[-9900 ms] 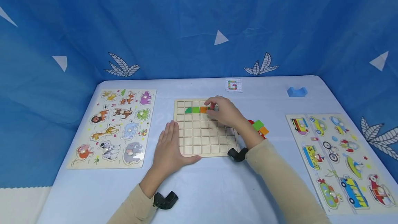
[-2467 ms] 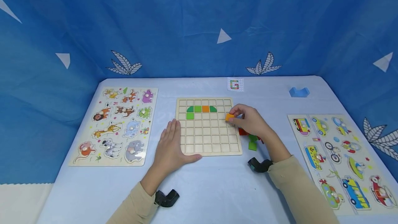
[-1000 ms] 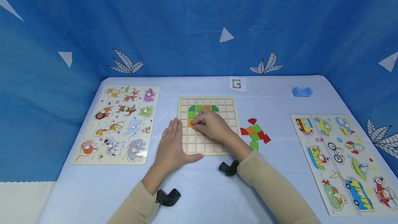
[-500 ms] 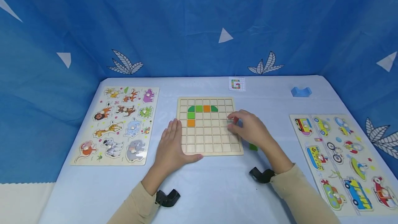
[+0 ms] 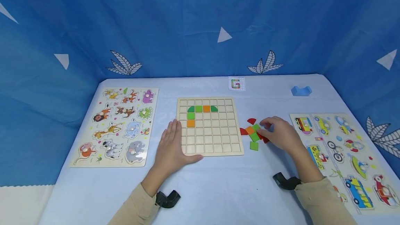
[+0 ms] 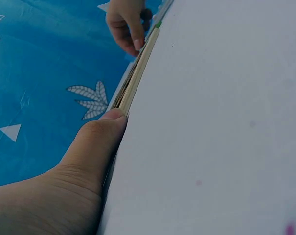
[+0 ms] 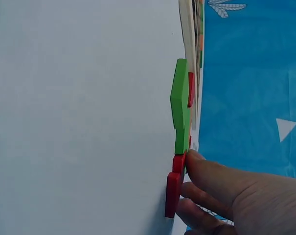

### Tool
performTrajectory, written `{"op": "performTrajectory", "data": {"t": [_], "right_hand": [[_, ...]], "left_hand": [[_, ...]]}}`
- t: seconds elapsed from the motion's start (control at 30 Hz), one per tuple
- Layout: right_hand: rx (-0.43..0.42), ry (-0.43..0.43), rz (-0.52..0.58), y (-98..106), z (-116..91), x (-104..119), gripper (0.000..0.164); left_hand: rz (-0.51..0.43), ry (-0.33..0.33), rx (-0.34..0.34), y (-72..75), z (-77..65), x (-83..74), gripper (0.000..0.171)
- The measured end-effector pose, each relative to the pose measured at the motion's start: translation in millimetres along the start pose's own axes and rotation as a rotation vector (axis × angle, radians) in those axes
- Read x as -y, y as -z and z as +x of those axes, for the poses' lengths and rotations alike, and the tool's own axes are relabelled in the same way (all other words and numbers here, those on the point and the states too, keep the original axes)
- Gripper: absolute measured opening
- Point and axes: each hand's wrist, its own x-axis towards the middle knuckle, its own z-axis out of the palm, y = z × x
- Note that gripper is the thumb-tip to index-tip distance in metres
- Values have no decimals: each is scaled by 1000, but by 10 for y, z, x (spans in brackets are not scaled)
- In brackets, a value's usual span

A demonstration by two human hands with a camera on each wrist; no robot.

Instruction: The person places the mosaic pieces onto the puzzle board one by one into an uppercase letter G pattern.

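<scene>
My left hand (image 5: 170,145) rests along the left edge of a wooden grid board (image 5: 215,131), fingers straight, thumb at its front edge. On the board lie two dark green quarter-circles (image 5: 214,109), two light green squares (image 5: 199,109) and two orange squares (image 5: 191,123), forming a bent line. My right hand (image 5: 279,133) is at the loose pieces right of the board, thumb and forefinger apart around a green square (image 5: 256,127). In the right wrist view the thumb touches the pieces close to a red piece (image 7: 173,195). Loose red quarter-circles (image 5: 251,121) and an orange square (image 5: 250,130) lie there too.
A small card (image 5: 236,83) with a coloured G pattern lies behind the board. A blue notched block (image 5: 301,91) stands at the back right. An animal puzzle board (image 5: 109,164) lies left, a vehicle puzzle board (image 5: 332,131) right, partly under the right forearm.
Over the earlier frames a green square and an orange square were added down the board's left side. The right hand has since moved right to the loose pieces. The left hand stays put.
</scene>
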Motion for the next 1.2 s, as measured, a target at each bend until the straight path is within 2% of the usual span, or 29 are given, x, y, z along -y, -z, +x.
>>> {"op": "performTrajectory", "data": {"t": [0.2, 0.57, 0.77, 0.93, 1.2], "right_hand": [[4, 2, 37, -27, -11, -11, 43], [29, 41, 196, -75, 36, -40, 24], [-38, 61, 225, -54, 68, 4, 24], [-43, 99, 272, -69, 140, 167, 23], [65, 193, 380, -279, 235, 693, 19]], "left_hand": [[4, -1, 3, 8, 0, -1, 141], [7, 5, 11, -4, 10, 6, 141], [2, 2, 7, -7, 12, 4, 142], [-1, 2, 3, -7, 13, 6, 142], [-3, 3, -3, -7, 7, 9, 142]]}}
